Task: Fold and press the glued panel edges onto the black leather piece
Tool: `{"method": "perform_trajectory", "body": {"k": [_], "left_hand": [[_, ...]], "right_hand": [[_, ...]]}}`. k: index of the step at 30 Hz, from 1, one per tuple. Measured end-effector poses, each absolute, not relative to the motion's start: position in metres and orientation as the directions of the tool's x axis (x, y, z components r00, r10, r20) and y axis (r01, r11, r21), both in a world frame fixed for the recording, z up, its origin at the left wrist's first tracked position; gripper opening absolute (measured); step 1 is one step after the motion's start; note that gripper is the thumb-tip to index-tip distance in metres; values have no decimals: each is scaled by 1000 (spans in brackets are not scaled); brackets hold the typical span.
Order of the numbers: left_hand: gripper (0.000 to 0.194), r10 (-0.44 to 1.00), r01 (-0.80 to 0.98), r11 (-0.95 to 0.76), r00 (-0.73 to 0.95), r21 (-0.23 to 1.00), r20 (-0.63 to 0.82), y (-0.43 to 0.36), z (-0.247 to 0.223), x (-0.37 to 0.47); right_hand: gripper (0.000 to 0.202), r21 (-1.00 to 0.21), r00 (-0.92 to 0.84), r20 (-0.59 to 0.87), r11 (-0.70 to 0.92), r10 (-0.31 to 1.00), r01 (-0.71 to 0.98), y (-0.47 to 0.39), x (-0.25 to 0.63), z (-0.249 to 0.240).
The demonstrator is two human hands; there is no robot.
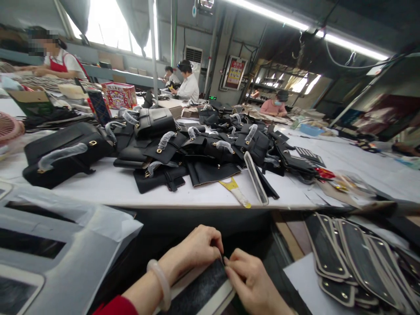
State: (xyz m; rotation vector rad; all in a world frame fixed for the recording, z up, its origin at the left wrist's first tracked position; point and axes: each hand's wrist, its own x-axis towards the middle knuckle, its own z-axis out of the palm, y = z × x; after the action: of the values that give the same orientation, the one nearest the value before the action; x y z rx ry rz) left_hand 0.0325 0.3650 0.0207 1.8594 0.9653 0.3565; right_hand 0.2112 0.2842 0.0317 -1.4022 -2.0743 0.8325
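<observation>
the left hand [197, 247] and right hand [252, 280] meet at the bottom of the view, fingertips pinched together on the top edge of a dark panel [200, 291] with a pale border, which lies low and close to the body. both hands are closed on that edge, and the left wrist wears a pale bangle [160, 282]. the panel looks mid-work, still a loose flat piece. to the right, a fanned stack of similar black panels [354, 262] with small studs lies just beside. beyond, on the white surface [111, 188], many black bags [197, 151] sit heaped with wrapped handles, seemingly finished. so a good share looks done, with a stack left. other people work at far surfaces.
</observation>
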Motion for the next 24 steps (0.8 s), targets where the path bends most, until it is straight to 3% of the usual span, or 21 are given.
{"method": "perform_trajectory", "body": {"k": [1, 3, 7, 12, 17, 21, 24], "left_hand": [[25, 749, 462, -191, 639, 866, -176, 365, 22, 32], [25, 746, 458, -154, 635, 875, -201, 365, 23, 32], [26, 743, 453, -97, 625, 886, -238, 367, 21, 31], [22, 728, 469, 7, 603, 883, -326, 376, 8, 34], [22, 731, 469, 2, 602, 883, -322, 379, 5, 36], [34, 730, 458, -40, 620, 888, -288, 366, 22, 19], [48, 792, 502, -53, 547, 863, -270, 342, 40, -8]], "right_hand": [[33, -834, -291, -88, 89, 953, 544, 290, 215, 33], [26, -906, -244, -319, -219, 916, 363, 300, 220, 31], [32, -899, -306, -433, -380, 848, 217, 312, 223, 16], [42, -910, -366, -413, -386, 834, 150, 309, 221, 6], [37, -904, -346, -396, -295, 850, 311, 310, 216, 7], [25, -885, -344, -346, -181, 873, 430, 313, 216, 5], [36, -886, -420, -361, -166, 833, 433, 318, 224, 3]]}}
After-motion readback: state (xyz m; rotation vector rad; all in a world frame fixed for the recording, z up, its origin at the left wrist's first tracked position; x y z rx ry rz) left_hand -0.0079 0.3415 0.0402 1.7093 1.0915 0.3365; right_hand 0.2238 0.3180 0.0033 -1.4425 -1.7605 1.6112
